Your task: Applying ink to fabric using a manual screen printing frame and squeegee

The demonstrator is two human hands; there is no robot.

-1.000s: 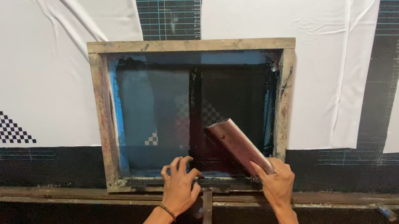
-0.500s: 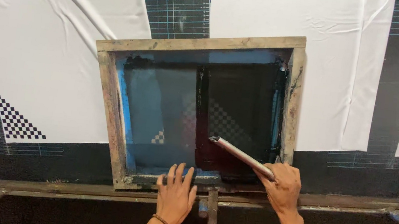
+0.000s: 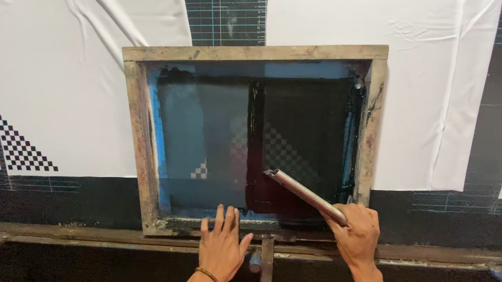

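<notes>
A wooden-framed printing screen (image 3: pixel 140 116) lies flat on white cloth (image 3: pixel 63 75), its mesh coated with black ink on the right half. My left hand (image 3: pixel 223 245) rests flat, fingers apart, on the frame's near edge. My right hand (image 3: pixel 357 232) grips one end of a long squeegee (image 3: pixel 302 193), which angles up-left across the inked mesh near the lower right corner. A faint checkered pattern shows through the mesh.
A printed black checkered triangle (image 3: pixel 23 150) sits on the cloth at left. Dark ruled strips (image 3: pixel 226 3) run between the cloth pieces. A wooden rail (image 3: pixel 439 257) crosses the table's near edge, with a short post (image 3: pixel 265 272) below the frame.
The squeegee has tipped from showing its broad face to lying edge-on and low over the mesh. My left hand slid slightly down onto the frame's near edge. The view shifted a little.
</notes>
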